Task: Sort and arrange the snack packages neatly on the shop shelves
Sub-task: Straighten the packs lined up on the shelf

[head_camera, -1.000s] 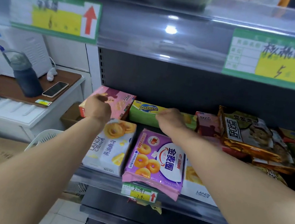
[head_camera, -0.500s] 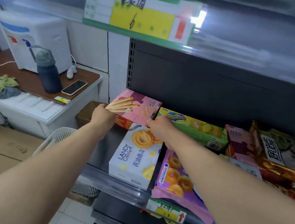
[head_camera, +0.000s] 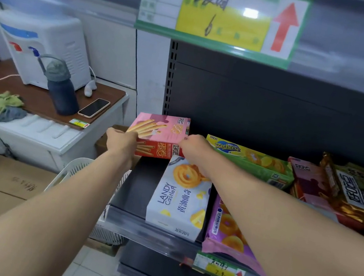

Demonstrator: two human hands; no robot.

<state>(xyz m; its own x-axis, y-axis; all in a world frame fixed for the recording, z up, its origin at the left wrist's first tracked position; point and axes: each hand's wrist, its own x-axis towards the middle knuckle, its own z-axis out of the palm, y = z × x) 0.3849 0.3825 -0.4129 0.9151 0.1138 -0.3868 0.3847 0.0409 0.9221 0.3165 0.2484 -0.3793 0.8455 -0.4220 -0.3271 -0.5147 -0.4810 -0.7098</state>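
Now left hand (head_camera: 121, 143) and right hand (head_camera: 195, 146) hold pink box (head_camera: 161, 127) higher.

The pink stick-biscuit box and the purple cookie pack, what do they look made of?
Pink box: likely printed cardboard, semi-gloss; flat faces, crisp folded edges. Purple pack: likely soft plastic film, glossy; its flat sealed end droops over the shelf lip.

White wall (head_camera: 111, 52), brown-topped desk (head_camera: 37, 100) — water dispenser (head_camera: 53, 47), pale tiled floor (head_camera: 88, 274)
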